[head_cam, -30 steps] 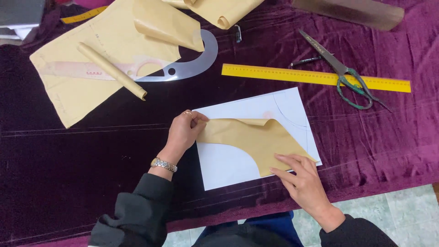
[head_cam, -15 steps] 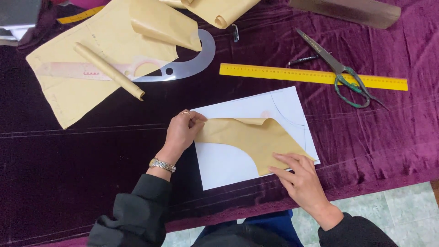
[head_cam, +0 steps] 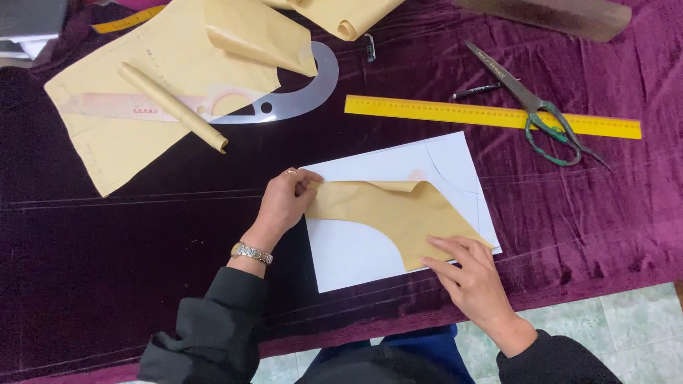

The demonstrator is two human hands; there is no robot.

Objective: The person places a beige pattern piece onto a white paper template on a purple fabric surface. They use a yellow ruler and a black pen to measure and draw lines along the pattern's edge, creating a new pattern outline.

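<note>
Counter (head_cam: 107, 284) draped in purple velvet. One white sheet (head_cam: 356, 249) near the front edge, one tan pattern piece (head_cam: 398, 213) on top of it. My left hand (head_cam: 281, 203) pinches the piece's left tip between fingers; my right hand (head_cam: 469, 274) lies open, fingers flat on its lower right corner. Best to keep the piece taut and flush, curve unbuckled. Back edge: one big tan pattern (head_cam: 142, 92), one yellow ruler (head_cam: 441, 112), one curve ruler (head_cam: 299, 99), one pair of scissors (head_cam: 533, 107), one paper roll (head_cam: 171, 107).
</note>
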